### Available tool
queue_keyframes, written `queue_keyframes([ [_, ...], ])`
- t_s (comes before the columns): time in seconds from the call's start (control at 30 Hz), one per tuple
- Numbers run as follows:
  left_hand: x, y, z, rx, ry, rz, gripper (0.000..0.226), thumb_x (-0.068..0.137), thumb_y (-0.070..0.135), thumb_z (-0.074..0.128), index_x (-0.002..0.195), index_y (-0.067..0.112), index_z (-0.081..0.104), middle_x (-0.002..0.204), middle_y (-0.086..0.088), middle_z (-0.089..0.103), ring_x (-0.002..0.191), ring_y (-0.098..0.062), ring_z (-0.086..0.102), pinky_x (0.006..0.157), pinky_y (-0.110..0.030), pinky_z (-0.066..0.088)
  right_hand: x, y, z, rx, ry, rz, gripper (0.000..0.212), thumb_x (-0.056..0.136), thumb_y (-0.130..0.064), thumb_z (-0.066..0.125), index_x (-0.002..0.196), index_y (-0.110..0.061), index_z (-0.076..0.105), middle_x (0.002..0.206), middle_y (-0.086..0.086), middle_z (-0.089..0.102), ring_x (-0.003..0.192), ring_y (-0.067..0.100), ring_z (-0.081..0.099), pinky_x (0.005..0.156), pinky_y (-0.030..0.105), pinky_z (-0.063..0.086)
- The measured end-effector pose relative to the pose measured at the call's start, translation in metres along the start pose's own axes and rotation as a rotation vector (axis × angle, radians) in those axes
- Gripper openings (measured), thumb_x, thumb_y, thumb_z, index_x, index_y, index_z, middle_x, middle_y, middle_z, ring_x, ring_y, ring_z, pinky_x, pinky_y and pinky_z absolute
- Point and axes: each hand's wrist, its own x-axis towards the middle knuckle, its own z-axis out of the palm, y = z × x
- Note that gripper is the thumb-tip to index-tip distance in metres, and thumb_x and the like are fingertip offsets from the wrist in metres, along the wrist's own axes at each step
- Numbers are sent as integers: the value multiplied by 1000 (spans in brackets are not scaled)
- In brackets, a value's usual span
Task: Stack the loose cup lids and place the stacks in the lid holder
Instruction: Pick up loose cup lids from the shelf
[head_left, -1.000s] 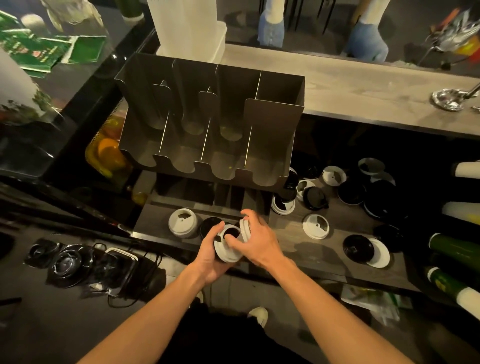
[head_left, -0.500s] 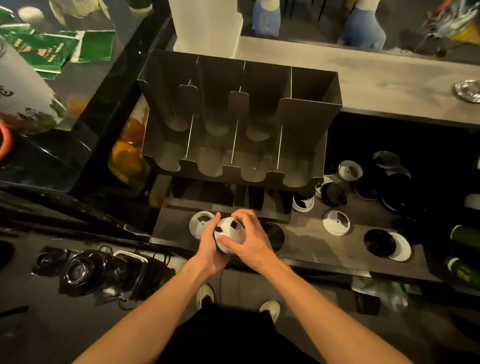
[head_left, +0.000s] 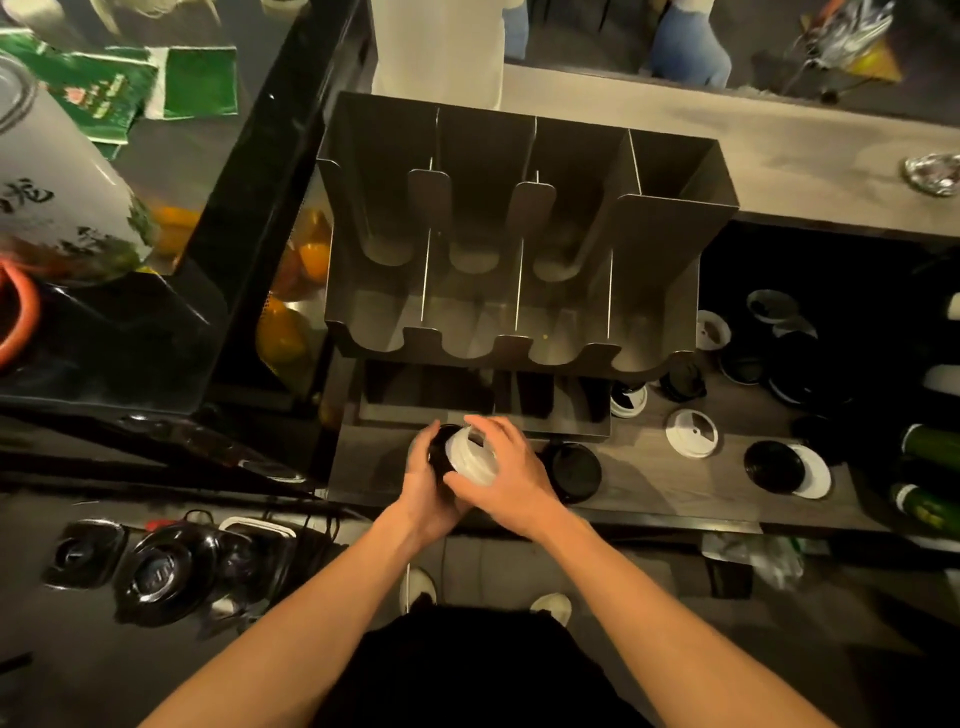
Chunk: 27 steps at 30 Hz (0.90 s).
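My left hand (head_left: 426, 483) and my right hand (head_left: 511, 475) both grip a small stack of white lids (head_left: 470, 460) just above the wooden shelf (head_left: 649, 483), below the lid holder. A dark lid shows at the stack's left end under my left thumb. The grey metal lid holder (head_left: 519, 249) stands above, with several slots that look bare. A black lid (head_left: 571, 470) lies right of my right hand. Further right lie a white lid (head_left: 692, 433), a black lid on a white one (head_left: 775, 466), and several more black and white lids (head_left: 769, 353).
Green bottles (head_left: 930, 447) lie at the shelf's right end. A black glass display case (head_left: 156, 322) with oranges stands to the left, and dark appliances (head_left: 156, 566) sit below it. A grey counter (head_left: 779, 156) runs behind the holder, with another person's gloved hand (head_left: 691, 47) beyond it.
The white lid that lay on the shelf left of my hands is gone from there. My hands keep hold of the stack, and the view has shifted left, so the holder sits further right.
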Motion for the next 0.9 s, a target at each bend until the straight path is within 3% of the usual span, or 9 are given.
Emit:
queue_keyframes([
  [0.13, -4, 13, -8, 12, 12, 15, 57, 96, 55, 46, 120, 8, 67, 106, -18, 74, 93, -30, 71, 81, -40, 55, 3, -8, 8, 46, 70, 14, 72, 81, -46, 76, 143, -42, 39, 129, -22, 31, 118, 5, 40, 96, 26, 40],
  [0.27, -7, 20, -13, 82, -22, -34, 50, 93, 47, 49, 121, 10, 66, 104, -17, 72, 95, -30, 67, 75, -41, 57, 9, -12, 12, -18, 103, -16, 75, 76, -48, 77, 142, -37, 42, 135, -14, 36, 121, 9, 41, 102, 34, 45],
  [0.43, -6, 20, -19, 77, -43, -47, 44, 85, 42, 57, 105, 8, 74, 102, -19, 71, 93, -31, 66, 84, -43, 51, 9, -11, 15, -49, -4, -58, 76, 86, -52, 57, 154, -31, 29, 147, -11, 26, 129, 15, 40, 104, 43, 47],
  [0.57, -8, 20, -22, 63, -41, -46, 44, 85, 42, 59, 107, 7, 74, 103, -20, 72, 93, -32, 68, 84, -45, 52, 6, -10, 14, 53, 1, -15, 80, 91, -46, 63, 157, -30, 22, 154, -8, 26, 127, 7, 37, 102, 30, 41],
  [0.73, -9, 22, -23, 41, -9, -77, 58, 83, 43, 65, 129, 9, 63, 111, -21, 69, 101, -35, 66, 84, -47, 56, 3, -9, 14, 99, 40, -43, 71, 90, -44, 71, 148, -24, 36, 146, -12, 33, 124, 5, 40, 104, 32, 46],
  [0.9, -14, 19, -17, 15, -15, -90, 54, 77, 45, 68, 117, 9, 68, 106, -17, 72, 95, -32, 69, 86, -44, 54, 0, -8, 17, 105, 101, -96, 71, 89, -42, 72, 147, -25, 37, 147, -13, 35, 127, 0, 38, 103, 19, 41],
])
